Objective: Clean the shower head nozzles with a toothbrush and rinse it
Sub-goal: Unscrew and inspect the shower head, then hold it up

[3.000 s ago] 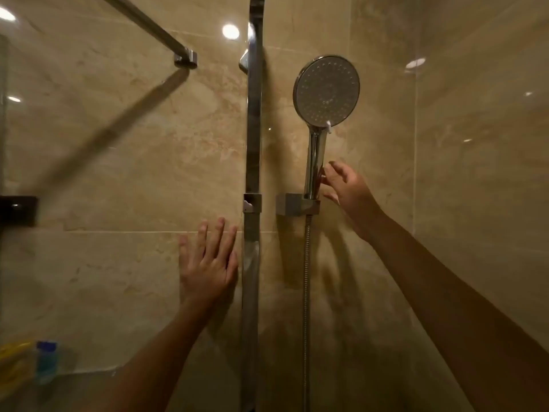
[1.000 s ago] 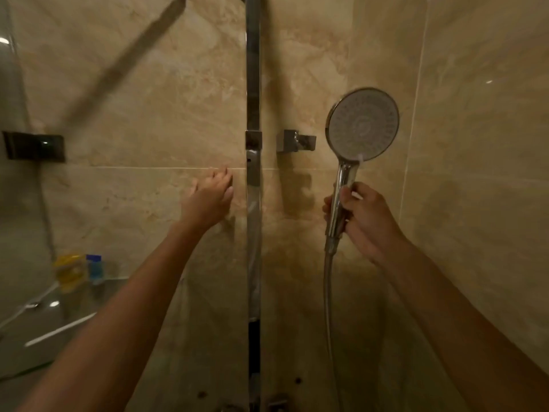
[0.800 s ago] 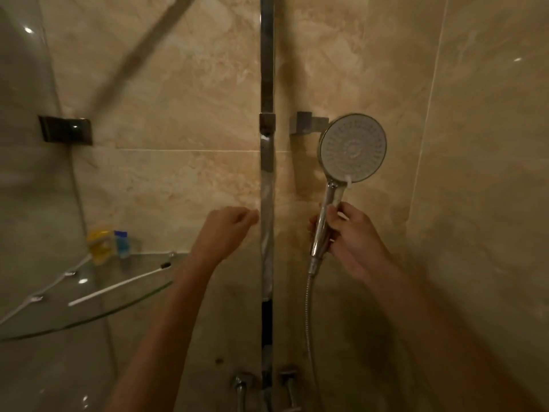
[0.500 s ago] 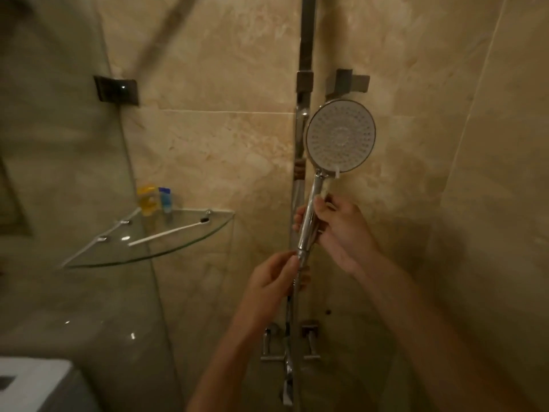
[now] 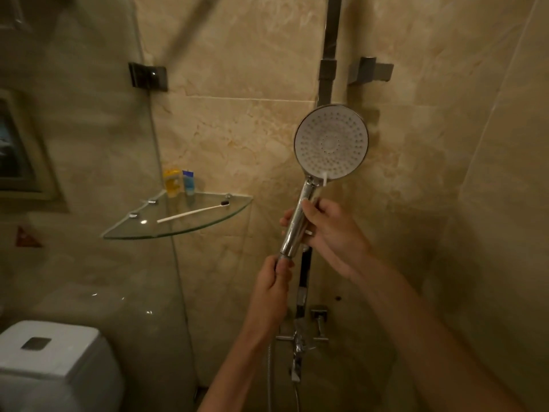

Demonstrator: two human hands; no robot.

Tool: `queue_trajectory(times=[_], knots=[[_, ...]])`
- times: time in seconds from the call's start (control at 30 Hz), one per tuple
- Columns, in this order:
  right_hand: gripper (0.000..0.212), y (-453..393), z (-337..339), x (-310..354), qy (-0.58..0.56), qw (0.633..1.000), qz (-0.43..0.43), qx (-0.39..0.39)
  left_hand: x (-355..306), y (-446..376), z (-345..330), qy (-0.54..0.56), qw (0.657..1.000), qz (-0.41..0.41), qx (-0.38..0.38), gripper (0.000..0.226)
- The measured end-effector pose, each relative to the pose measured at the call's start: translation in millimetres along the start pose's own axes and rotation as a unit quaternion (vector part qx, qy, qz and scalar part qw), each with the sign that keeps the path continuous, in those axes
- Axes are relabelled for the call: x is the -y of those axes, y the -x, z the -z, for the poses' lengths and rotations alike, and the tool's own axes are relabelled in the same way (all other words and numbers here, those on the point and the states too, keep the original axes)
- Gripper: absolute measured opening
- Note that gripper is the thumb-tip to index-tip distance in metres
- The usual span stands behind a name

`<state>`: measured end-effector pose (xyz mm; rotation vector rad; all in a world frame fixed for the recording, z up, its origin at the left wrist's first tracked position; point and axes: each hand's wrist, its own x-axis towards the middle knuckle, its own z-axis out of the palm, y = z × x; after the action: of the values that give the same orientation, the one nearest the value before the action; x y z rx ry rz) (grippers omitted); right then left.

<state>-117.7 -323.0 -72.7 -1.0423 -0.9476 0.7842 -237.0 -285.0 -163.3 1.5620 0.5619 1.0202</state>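
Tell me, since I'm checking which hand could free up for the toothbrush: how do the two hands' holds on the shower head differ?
The right hand wraps the middle of the shower head handle; the left hand pinches only its bottom end, where the hose begins. The right sits higher, the left lower. Both grip the same chrome handle; the toothbrush lies untouched on the glass shelf.

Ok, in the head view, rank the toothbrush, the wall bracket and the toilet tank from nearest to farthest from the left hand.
Taken from the left hand, gripping the shower handle's base:
1. Toothbrush, up-left on the glass corner shelf.
2. Wall bracket, high on the right beside the rail.
3. Toilet tank, lower left corner, beyond the glass.
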Motion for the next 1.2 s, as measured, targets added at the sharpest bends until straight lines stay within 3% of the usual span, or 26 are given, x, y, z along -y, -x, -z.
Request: queue_trajectory(times=[0.17, 0.4, 0.57, 0.77, 0.83, 0.93, 1.0, 1.1, 1.2], knots=[[0.018, 1.4, -4.5, -0.5, -0.042, 0.999, 0.020, 0.010, -8.1, 11.6, -2.6, 0.042, 0.999, -0.006, 0.019, 0.035], [0.033, -5.8, 0.3, 1.4, -0.144, 0.985, 0.015, 0.090, -17.4, 14.8, 0.7, 0.089, 0.994, -0.037, 0.051, 0.036], [0.029, -12.8, 1.4, -2.8, -0.185, 0.970, 0.019, 0.156, -19.1, 16.1, -0.2, 0.129, 0.988, -0.038, 0.074, 0.036], [0.032, -18.2, 5.9, -9.6, -0.252, 0.933, 0.012, 0.255, -22.6, 20.4, 0.1, 0.213, 0.968, 0.004, 0.129, 0.036], [0.030, -19.2, 4.5, -11.2, -0.317, 0.901, 0.006, 0.296, -23.6, 21.9, -1.6, 0.258, 0.953, 0.036, 0.158, 0.036], [0.030, -21.3, 5.3, -6.7, -0.390, 0.871, -0.033, 0.296, -24.6, 21.1, -12.9, 0.333, 0.919, 0.061, 0.202, 0.032], [0.038, -24.1, 5.3, -6.4, -0.338, 0.893, -0.053, 0.292, -21.1, 17.7, -16.5, 0.325, 0.922, 0.052, 0.201, 0.031], [0.045, -23.0, 15.5, 8.5, -0.043, 0.968, -0.056, 0.239, -11.7, 9.6, -6.4, 0.246, 0.953, 0.031, 0.177, 0.028], [0.044, -18.8, 6.1, 23.8, 0.224, 0.961, -0.029, 0.161, -4.7, 6.0, 1.0, 0.157, 0.977, -0.008, 0.145, 0.022]])
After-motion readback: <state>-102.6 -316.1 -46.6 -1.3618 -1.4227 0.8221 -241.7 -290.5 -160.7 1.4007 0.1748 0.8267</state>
